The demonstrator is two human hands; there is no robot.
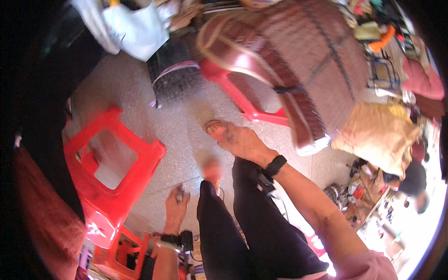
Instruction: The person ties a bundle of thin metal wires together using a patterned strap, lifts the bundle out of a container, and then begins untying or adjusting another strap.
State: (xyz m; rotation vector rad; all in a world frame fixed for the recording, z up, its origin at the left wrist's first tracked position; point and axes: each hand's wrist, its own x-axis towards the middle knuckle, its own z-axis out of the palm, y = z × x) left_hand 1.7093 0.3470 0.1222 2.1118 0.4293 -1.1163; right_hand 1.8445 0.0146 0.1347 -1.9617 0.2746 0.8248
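Note:
My right hand (247, 143), with a black band on its wrist, reaches across in front of my right leg. Its fingers are bent and smeared by motion, beside a round brownish thing (215, 127) that could be the front of my foot or something held. Lower and to the left, my left hand (176, 205) hangs over the floor next to my left leg. Its thumb and fingers close around a small greyish thing (180, 192), too blurred to name. Between the hands, a blurred foot (211, 169) shows beyond my left trouser leg.
A red plastic stool (151, 161) stands left, above another red stool (135, 273). A third red stool (254, 115) adjoins a large brown woven bundle (322, 60) with black straps. A tan sack (378, 135) lies right; a white bag (135, 30) far left. Dark-clothed person (46, 126) left.

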